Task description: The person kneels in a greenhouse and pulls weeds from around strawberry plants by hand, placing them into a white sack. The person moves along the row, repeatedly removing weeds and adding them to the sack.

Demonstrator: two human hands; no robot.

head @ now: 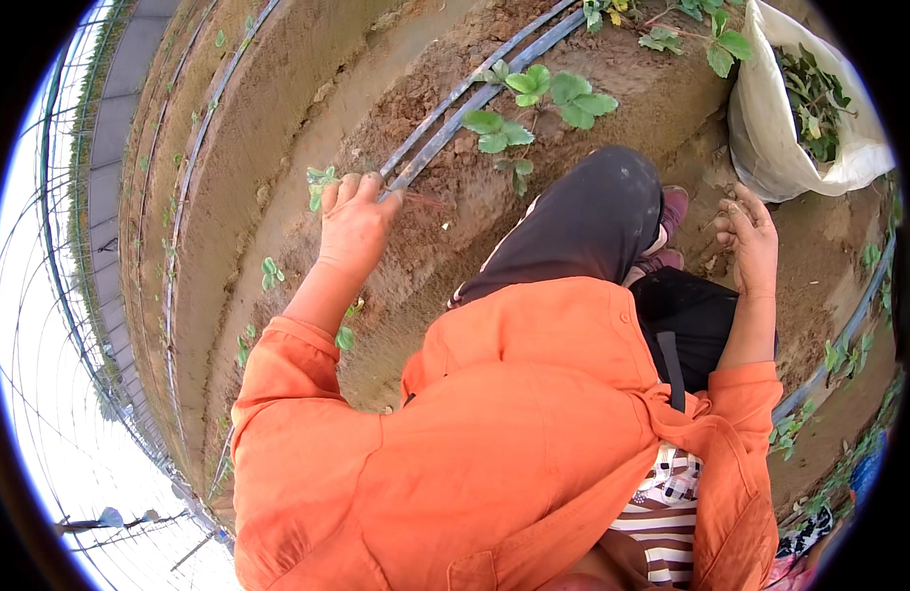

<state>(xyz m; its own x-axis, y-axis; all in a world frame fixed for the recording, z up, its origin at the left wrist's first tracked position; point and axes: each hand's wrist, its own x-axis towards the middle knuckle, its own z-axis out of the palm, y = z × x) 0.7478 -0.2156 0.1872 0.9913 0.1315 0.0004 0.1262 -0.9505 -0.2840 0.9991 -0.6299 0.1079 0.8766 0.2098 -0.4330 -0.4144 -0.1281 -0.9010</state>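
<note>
My left hand [360, 214] reaches down to the soil bed, its fingers curled by the ends of two grey drip irrigation tubes [455, 133] where they pass under it. Green leaves [320, 186] of a small plant show just beyond its fingertips, and reddish stems lie beside the thumb. Whether the fingers grip anything is hidden. My right hand [749, 229] hangs over the furrow with its fingers bent; soil marks the fingertips, and no held thing can be made out. A strawberry plant [529, 103] grows beside the tubes, above my knee.
A white sack [769, 125] holding picked green leaves [813, 103] stands at the upper right. Further raised soil beds [226, 148] with tubes and young plants run along the left. Another drip tube [832, 362] curves along the right, and wire-like framing lines the far left.
</note>
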